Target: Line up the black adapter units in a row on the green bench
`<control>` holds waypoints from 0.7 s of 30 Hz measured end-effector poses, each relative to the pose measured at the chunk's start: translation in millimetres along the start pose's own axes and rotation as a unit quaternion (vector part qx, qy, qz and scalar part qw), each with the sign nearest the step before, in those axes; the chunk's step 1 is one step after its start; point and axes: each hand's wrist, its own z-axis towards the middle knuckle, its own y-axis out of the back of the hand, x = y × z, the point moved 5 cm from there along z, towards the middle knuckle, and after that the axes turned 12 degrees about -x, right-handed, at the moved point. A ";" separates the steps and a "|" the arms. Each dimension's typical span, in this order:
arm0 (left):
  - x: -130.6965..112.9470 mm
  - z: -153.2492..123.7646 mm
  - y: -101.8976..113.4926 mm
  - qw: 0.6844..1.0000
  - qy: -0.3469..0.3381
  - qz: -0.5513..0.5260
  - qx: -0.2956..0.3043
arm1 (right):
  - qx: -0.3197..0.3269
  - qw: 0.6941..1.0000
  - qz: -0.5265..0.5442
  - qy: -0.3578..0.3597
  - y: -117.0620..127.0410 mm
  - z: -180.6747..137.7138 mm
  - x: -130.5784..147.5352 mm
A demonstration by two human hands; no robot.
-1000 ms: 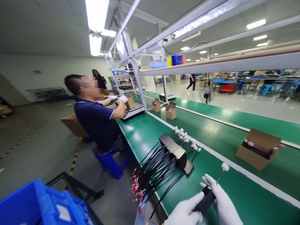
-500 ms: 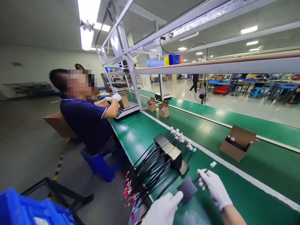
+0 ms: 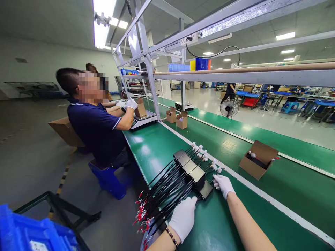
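Observation:
My left hand, in a white glove, is closed at the near side of a flat black box, pinching its black cable. My right hand, also gloved, is closed at the box's far side, with its fingertips on the thin lead by the white connectors. This box lies at the near end of a row of stacked black boxes. Their black cables fan out toward the table edge and end in red tips. Whether another box lies beneath the near one, I cannot tell.
An open cardboard box with a black unit inside stands on the green table. Two small cartons stand farther off. A co-worker in gloves handles a carton on a scale. A blue crate is at lower left.
The black box between my hands has moved away from me to the near end of the row. Both hands have gone forward with it, the right one also leftward.

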 end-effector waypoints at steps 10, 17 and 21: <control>10.1 -10.2 -14.5 0.996 0.027 0.027 0.077 | -0.038 0.971 -0.199 0.130 -3.8 -25.4 -14.6; 10.7 0.9 -5.4 0.996 0.039 -0.014 0.082 | -0.032 0.948 -0.271 0.164 -8.9 -19.9 -7.0; 3.2 0.9 11.6 0.997 0.048 -0.024 0.059 | -0.013 0.944 -0.282 0.169 -3.4 -17.0 -3.4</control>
